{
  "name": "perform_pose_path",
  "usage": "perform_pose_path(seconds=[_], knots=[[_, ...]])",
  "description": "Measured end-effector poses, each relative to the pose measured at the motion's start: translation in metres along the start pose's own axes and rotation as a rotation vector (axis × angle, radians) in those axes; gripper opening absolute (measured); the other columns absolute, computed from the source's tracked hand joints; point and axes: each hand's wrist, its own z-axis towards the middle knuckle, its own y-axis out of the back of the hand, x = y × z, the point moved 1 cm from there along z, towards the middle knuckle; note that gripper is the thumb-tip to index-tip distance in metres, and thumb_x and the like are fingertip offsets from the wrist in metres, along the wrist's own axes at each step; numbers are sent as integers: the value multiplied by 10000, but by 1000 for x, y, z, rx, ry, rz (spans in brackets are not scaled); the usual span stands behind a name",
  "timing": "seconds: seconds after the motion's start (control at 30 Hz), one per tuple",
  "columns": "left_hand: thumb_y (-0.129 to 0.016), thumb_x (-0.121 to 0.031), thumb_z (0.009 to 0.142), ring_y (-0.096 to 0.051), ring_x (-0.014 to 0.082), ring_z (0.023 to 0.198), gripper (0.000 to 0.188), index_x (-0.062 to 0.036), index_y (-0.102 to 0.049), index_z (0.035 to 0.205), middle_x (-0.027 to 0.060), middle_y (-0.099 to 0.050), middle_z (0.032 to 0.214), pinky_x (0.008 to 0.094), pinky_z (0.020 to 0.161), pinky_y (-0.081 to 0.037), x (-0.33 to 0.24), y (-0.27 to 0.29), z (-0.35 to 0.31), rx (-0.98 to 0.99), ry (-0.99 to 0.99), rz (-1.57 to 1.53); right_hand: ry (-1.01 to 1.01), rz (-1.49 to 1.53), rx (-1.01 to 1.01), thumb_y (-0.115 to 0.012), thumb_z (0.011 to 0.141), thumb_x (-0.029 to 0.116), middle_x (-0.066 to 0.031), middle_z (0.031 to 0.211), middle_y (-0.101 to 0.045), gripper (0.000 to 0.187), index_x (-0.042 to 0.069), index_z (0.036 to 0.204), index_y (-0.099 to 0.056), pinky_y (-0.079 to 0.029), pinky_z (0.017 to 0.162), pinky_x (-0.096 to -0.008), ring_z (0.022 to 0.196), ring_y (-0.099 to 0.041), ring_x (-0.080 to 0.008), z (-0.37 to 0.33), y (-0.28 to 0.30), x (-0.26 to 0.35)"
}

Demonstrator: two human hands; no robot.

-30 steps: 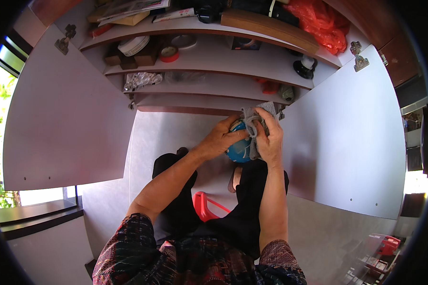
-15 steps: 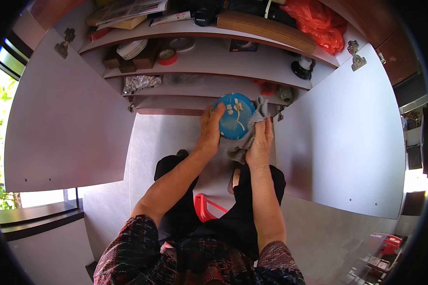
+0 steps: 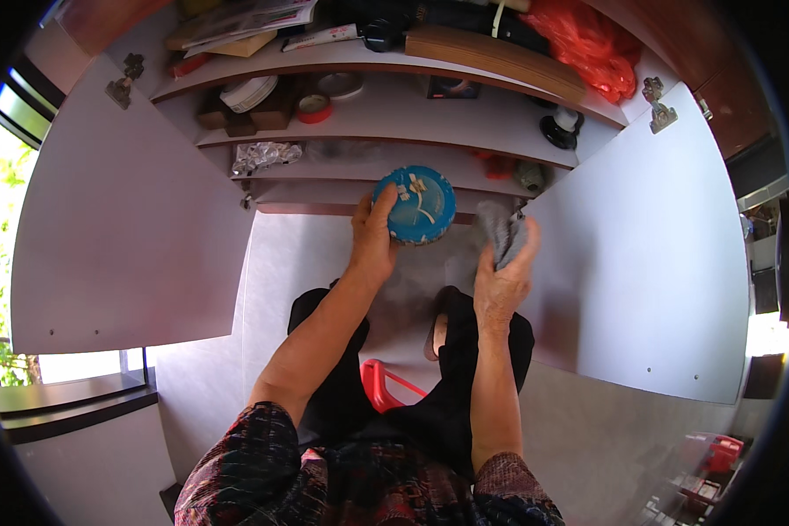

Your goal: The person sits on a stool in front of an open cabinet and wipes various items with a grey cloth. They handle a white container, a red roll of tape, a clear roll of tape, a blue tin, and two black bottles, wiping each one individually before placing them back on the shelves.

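Note:
My left hand grips a round blue tin by its left side, thumb over the top. The tin's lid faces up and shows pale worn patches; its underside is hidden. Off to the right, apart from the tin, my right hand is closed on a crumpled grey cloth, which is slightly blurred. Both hands are above the floor, in front of the open cabinet's lower shelves.
Two white cabinet doors, left and right, stand open on either side. Shelves hold tape rolls, a wooden strip, a red plastic bag and crumpled foil. A red stool is between my legs.
The cloth has come away from the tin's right edge as my right hand moved right. My left hand has shifted the tin slightly left and toward the shelves.

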Motion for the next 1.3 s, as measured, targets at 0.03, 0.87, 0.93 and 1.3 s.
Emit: perform_pose_path(seconds=[0.03, 0.87, 0.93, 1.3], knots=[[-666, -365, 814, -580, 183, 937, 575, -4, -440, 1200, 107, -556, 1062, 323, 811, -505, 3, -2, -5, -7, 22, 42, 103, -33, -49, -669, 681, 25, -194, 1147, -558, 621, 20, 1253, -428, -429, 868, -432, 992, -555, -392, 4, 2, 8], [-631, -226, 854, -590, 179, 868, 387, 10, -524, 1140, 142, -617, 953, 275, 768, -472, 16, -2, -20, 399, -485, 625, 643, 128, 81, -667, 752, 44, -131, 1096, -566, 217, 99, 961, -650, -461, 798, -414, 927, -553, -337, 9, -11, 23], [-624, -214, 859, -592, 189, 875, 379, 15, -522, 1143, 152, -613, 952, 277, 785, -466, 14, 0, -21, 447, -573, 632, 672, 75, 143, -652, 770, 66, -151, 1051, -581, 204, 112, 968, -654, -459, 809, -416, 918, -553, -360, 7, -12, 30], [-620, -246, 866, -590, 148, 883, 397, 3, -529, 1161, 88, -616, 985, 274, 788, -485, 3, -4, -21, 447, -99, 372, -243, 1010, 363, -574, 886, 78, -30, 994, -595, 230, -12, 1098, -567, -432, 804, -224, 883, -536, -95, 26, -9, -11]])
